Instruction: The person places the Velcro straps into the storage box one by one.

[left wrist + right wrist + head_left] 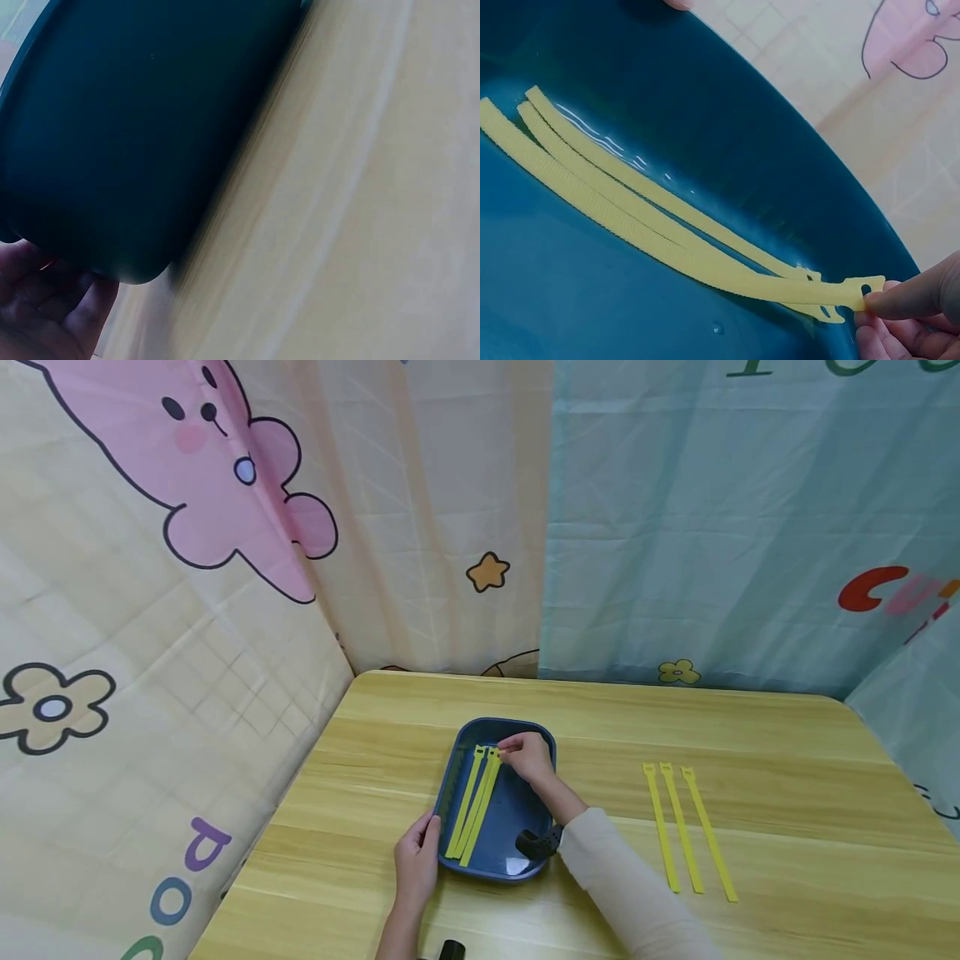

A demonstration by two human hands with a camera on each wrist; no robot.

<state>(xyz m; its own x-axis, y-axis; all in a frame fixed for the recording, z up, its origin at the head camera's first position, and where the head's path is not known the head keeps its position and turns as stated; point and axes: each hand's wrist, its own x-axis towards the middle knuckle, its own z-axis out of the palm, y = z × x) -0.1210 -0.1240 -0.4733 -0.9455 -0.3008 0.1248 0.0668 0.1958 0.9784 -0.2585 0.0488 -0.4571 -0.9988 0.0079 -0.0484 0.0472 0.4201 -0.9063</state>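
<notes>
The worktop (810, 793) is a light, yellowish wood-grain board with rounded far corners. Its far edge adjoins a backdrop of printed cloth: a cream fabric panel (420, 510) at the centre and a pale blue fabric panel (675, 527) to the right. A further cream sheet (150, 652) on the left carries a flower outline and coloured letters. A pink cartoon figure (232, 502) spans the fold between the two cream areas.

A blue, glossy, rectangular tray (517, 810) with rounded corners is positioned left of centre on the worktop. It contains three strips. The left hand (416, 864) holds the tray at its left side, near the front; its grip is closed on the wall, with the thumb at the rim.

The right hand (528, 756) is above the far end of the tray. Its grip is closed between thumb and finger on the slotted head of one yellow, flat, textured strip (652, 244). Two matching yellow strips (466, 800) lie beside it. Three more yellow slotted strips (682, 828) lie side by side, spaced apart, on the worktop to the right.
</notes>
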